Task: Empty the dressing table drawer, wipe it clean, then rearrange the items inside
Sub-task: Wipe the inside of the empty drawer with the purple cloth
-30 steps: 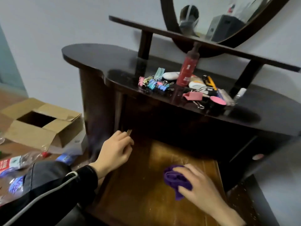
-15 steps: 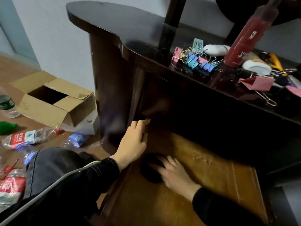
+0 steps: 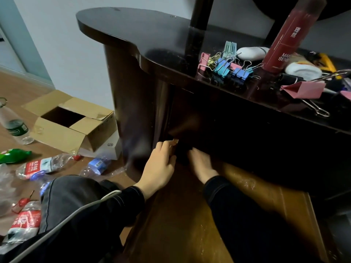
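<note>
The dressing table drawer point(image 3: 256, 188) is pulled out, its brown wooden bottom bare and scuffed. My left hand point(image 3: 161, 166) grips the drawer's left side wall, fingers curled over its top edge. My right hand point(image 3: 201, 164) reaches into the shadowed back left corner and presses a dark cloth point(image 3: 182, 156) against the bottom with fingers stretched forward; its fingertips and most of the cloth are lost in shadow. The drawer's items lie on the dark tabletop point(image 3: 142, 29): coloured binder clips point(image 3: 228, 68), a red bottle point(image 3: 290, 35), a white case point(image 3: 250, 53), a large pink clip point(image 3: 303, 90).
On the wooden floor to the left stands an open cardboard box point(image 3: 66, 122) with a white box beside it. Crushed plastic bottles point(image 3: 38, 166) and a green bottle point(image 3: 13, 155) lie around it. The mirror post point(image 3: 197, 14) rises from the tabletop.
My right hand has slid the cloth from the drawer's middle to its back left corner, beside my left hand. The view has dropped and shifted left. My left hand keeps its grip.
</note>
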### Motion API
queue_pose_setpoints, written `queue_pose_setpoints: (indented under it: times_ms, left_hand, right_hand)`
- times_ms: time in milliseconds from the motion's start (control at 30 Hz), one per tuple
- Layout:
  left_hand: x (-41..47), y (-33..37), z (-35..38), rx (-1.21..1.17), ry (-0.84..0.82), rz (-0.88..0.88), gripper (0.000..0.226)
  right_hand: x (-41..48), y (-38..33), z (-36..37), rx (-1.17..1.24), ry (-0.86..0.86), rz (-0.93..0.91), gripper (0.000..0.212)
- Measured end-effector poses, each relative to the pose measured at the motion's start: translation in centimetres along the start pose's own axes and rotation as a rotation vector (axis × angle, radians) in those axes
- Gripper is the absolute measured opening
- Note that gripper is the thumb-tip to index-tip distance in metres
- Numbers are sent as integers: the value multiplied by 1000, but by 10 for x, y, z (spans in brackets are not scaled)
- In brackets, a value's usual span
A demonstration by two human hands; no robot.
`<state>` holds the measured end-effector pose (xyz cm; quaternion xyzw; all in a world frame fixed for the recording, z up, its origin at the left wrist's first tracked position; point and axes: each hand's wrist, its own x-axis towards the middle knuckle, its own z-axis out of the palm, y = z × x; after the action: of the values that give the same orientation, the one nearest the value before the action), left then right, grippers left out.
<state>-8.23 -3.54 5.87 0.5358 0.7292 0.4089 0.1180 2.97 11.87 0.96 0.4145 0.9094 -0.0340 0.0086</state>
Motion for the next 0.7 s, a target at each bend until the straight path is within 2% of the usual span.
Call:
queue_pose_setpoints:
  times_ms: [100, 167, 233, 300, 367, 433, 567, 633, 700]
  left_hand:
    - [0, 2, -2, 20, -2, 1, 44]
    - [0, 3, -3, 45, -16, 6, 44]
    - [-1, 5, -4, 74, -22, 16, 45]
    - [-2, 8, -4, 103, -23, 20, 46]
    - [-3, 10, -5, 142, -28, 24, 47]
    - [-4, 13, -6, 175, -39, 21, 47]
    - [-6, 14, -9, 196, -52, 12, 45]
    - [-4, 15, -10, 243, -60, 7, 43]
    - [-4, 17, -10, 413, -69, 34, 46]
  right_hand:
    - [-3, -20, 10, 14, 2, -53, 37]
    - [-13, -4, 5, 8, -56, -71, 43]
    - [-12, 14, 2, -23, -62, -42, 37]
    - [-13, 1, -2, -45, -50, 72, 25]
    - [-15, -33, -4, -112, -54, 139, 27]
    - [-12, -49, 2, -117, -8, 101, 30]
    - [-30, 7, 0, 24, 40, 56, 35]
    - [-53, 52, -1, 21, 57, 131, 46]
    - [-73, 75, 1, -50, 60, 235, 60]
